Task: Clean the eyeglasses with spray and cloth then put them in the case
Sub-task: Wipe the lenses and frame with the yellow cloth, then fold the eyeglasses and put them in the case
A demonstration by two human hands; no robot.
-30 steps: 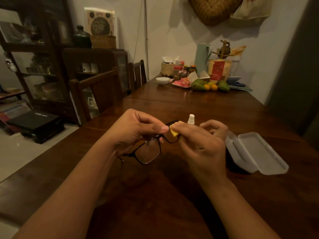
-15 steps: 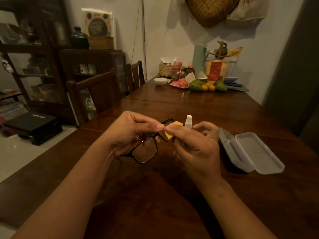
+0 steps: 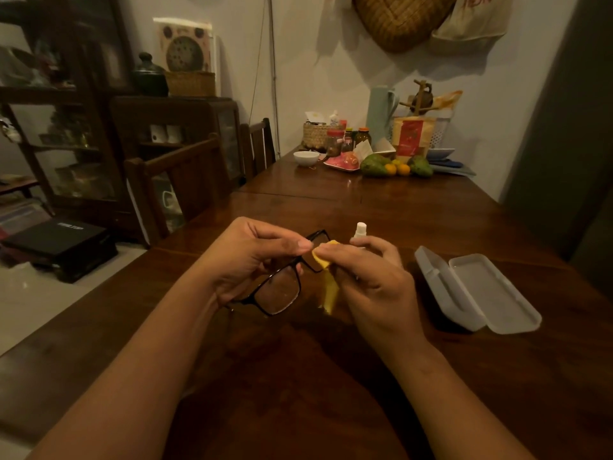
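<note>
Slanting from lower left to upper right at frame centre, the glasses (image 3: pixel 278 290) are gripped by the curled left hand (image 3: pixel 252 257); a cloth (image 3: pixel 323 260) is pinched onto their upper lens by the right hand (image 3: pixel 371 280).

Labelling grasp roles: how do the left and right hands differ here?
Left hand grips the black eyeglasses by the frame; right hand pinches the yellow cloth. Left hand sits by the nearer, uncovered lens; right hand covers the farther lens with cloth. Shared: both hold something above the table, fingertips nearly meeting.
</note>
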